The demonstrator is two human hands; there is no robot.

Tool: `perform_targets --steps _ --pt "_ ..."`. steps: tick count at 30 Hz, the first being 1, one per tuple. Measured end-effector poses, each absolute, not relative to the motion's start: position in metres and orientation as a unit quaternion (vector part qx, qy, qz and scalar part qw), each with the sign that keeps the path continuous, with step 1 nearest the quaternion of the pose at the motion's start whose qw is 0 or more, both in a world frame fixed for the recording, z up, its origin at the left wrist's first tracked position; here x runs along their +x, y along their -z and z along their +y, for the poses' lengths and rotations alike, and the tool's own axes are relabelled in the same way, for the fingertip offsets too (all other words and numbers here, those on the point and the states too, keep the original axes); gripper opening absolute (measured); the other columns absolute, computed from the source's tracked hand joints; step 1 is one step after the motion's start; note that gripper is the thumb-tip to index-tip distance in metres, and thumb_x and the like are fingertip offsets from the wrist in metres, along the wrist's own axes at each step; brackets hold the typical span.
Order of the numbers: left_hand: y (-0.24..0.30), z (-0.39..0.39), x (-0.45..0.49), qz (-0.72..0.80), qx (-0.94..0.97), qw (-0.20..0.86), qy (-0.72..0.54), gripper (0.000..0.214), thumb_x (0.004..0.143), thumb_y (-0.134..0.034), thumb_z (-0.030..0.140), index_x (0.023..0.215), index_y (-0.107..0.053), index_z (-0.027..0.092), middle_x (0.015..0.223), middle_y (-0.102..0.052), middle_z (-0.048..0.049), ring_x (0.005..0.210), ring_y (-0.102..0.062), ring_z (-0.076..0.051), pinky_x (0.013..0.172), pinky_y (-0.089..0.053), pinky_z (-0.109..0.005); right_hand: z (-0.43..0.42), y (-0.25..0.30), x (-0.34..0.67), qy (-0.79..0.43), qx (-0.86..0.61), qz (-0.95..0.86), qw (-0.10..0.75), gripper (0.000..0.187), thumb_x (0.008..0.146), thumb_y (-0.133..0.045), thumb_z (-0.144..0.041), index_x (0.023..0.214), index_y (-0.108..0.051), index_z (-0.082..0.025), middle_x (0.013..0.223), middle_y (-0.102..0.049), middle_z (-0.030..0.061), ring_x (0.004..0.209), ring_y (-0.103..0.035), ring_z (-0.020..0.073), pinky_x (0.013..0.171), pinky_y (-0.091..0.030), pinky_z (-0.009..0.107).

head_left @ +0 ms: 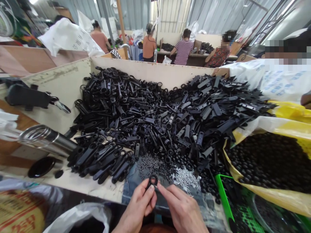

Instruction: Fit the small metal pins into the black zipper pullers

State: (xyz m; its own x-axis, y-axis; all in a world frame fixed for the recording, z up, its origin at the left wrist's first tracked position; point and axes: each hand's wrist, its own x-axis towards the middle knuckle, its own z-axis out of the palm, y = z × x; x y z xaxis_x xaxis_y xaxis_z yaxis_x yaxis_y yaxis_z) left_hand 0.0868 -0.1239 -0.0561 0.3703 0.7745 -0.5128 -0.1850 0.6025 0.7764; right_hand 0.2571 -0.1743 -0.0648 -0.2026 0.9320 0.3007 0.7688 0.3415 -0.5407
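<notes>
My left hand [140, 207] and my right hand [181, 210] meet at the bottom centre, both pinching one small black plastic part with a ring end [153, 181]. Just beyond my fingertips lie a scatter of small silver pins [184, 177] and small black rings [178, 160] on a dark cloth. Behind them a large heap of black plastic handle parts [155, 113] fills the wooden table bin [60, 84].
A yellow bag of small black round pieces [269, 161] sits at right, above a green crate [222, 194]. A metal cylinder [46, 139] and a black tool [26, 97] lie at left. Several people work at a far bench [194, 55]; a person in white [262, 76] is at right.
</notes>
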Motion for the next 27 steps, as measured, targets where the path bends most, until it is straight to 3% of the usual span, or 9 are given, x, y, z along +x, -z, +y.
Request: perform_targets --steps 5,14,21,27 --pt "0.059 -0.129 0.089 0.477 0.283 0.767 -0.322 0.061 0.078 -0.078 0.061 0.115 -0.062 0.015 0.06 -0.051 0.0067 0.051 -0.029 -0.006 0.047 -0.019 -0.019 -0.175 0.068 0.253 -0.117 -0.575 -0.763 0.271 0.052 0.096 -0.035 -0.003 0.139 -0.056 -0.025 0.095 -0.07 0.0058 0.078 -0.066 0.0205 0.066 -0.053 0.027" --pt "0.061 -0.135 0.095 0.531 0.227 0.758 -0.304 0.079 0.064 -0.083 0.067 0.117 -0.06 0.014 0.059 -0.05 0.0077 0.051 -0.031 -0.005 0.046 -0.016 -0.016 -0.174 0.056 0.247 -0.118 -0.6 -0.779 0.142 0.055 0.083 -0.058 0.002 0.133 -0.063 -0.021 0.091 -0.071 0.0025 0.076 -0.068 0.0199 0.061 -0.045 0.027" --pt "0.06 -0.137 0.1 0.553 0.22 0.739 -0.317 0.067 0.06 -0.084 0.068 0.097 -0.063 0.017 0.063 -0.047 0.008 0.053 -0.036 -0.006 0.043 -0.016 -0.014 -0.158 0.021 0.243 -0.223 -0.602 -0.766 0.016 0.047 0.089 -0.055 -0.003 0.131 -0.065 -0.022 0.1 -0.075 0.0041 0.086 -0.072 0.0202 0.067 -0.045 0.027" --pt "0.065 -0.143 0.103 0.576 0.23 0.715 -0.322 0.05 0.068 -0.083 0.059 0.095 -0.066 0.02 0.056 -0.043 0.0099 0.046 -0.032 -0.005 0.041 -0.015 -0.014 -0.147 -0.004 0.244 -0.268 -0.569 -0.777 -0.016 0.031 0.092 -0.058 -0.018 0.122 -0.067 -0.019 0.104 -0.075 0.0056 0.083 -0.071 0.0214 0.065 -0.045 0.029"
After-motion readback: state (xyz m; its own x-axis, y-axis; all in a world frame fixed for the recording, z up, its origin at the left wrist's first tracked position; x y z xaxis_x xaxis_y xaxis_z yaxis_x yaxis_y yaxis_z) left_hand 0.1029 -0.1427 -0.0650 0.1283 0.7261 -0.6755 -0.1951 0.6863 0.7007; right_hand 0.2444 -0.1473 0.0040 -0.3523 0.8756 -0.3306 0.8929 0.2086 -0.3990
